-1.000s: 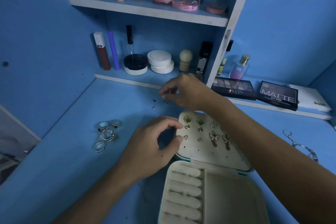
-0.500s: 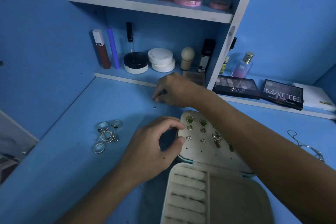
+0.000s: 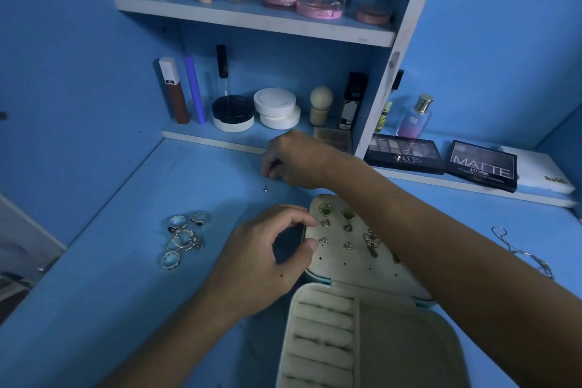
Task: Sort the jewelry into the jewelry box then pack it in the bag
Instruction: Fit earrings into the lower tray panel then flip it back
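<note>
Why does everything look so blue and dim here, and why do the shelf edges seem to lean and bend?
In the head view the light is low and the blue walls and table tint everything; the wide-angle lens makes the shelf post lean; soft shadows lie under the left hand and the right hand; the rings catch small glints; the jewelry box looks grainy, not sharp.

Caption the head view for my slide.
Right hand picks studs beside one stud; left hand holds the jewelry box lid.
</note>
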Available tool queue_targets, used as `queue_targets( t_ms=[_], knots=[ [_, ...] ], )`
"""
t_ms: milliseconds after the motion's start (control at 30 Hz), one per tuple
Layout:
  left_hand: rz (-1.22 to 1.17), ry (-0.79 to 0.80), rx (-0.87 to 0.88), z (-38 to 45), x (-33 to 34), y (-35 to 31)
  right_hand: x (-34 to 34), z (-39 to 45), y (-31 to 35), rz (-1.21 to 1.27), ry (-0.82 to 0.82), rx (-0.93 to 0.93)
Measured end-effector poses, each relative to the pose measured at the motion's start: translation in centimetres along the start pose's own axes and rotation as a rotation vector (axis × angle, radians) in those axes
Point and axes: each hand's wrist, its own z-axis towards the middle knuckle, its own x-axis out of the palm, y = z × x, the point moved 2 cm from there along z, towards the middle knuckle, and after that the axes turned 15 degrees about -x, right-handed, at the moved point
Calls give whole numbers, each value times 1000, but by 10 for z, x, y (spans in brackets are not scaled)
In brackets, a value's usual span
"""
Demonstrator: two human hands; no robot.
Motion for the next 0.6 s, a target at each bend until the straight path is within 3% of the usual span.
queue_targets(
  t_ms=[300, 600],
  knots=[
    [-1, 7, -3, 0, 0, 0, 2, 1, 3, 12, -45, -8],
    [-7, 11, -11, -1, -1, 0, -26, -31, 12, 27, -247, -49]
  ],
)
